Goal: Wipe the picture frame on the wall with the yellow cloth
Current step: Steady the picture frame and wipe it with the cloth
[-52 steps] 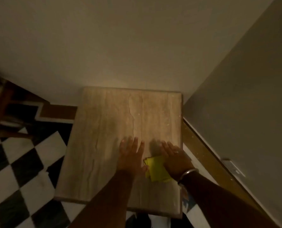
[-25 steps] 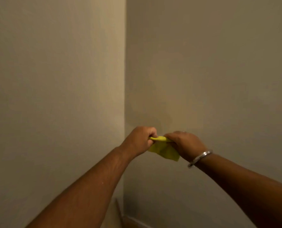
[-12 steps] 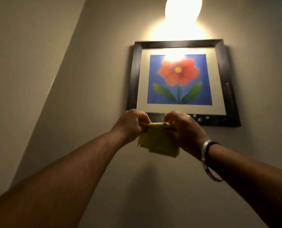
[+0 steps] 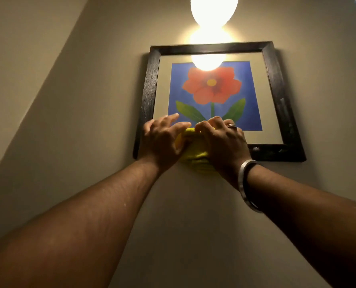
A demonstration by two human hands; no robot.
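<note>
A dark-framed picture frame (image 4: 277,96) hangs on the wall above me, showing a red flower on blue. The yellow cloth (image 4: 193,156) is bunched over the frame's lower left part, between my two hands. My left hand (image 4: 162,138) presses on the cloth's left side with its fingers spread towards the glass. My right hand (image 4: 220,140), with a ring and a metal bangle on the wrist, grips the cloth's right side. Both hands and the cloth hide the frame's lower left corner and part of its bottom edge.
A bright wall lamp (image 4: 213,11) glows just above the frame, and its glare (image 4: 208,61) reflects in the glass. A plain beige wall (image 4: 90,100) surrounds the frame, and a slanted wall edge (image 4: 44,84) runs at the left.
Earlier the cloth was lifted from a wooden table; my gaze rose to the picture. In the last half second both hands moved the cloth up onto the frame's lower left part, left fingers opening.
</note>
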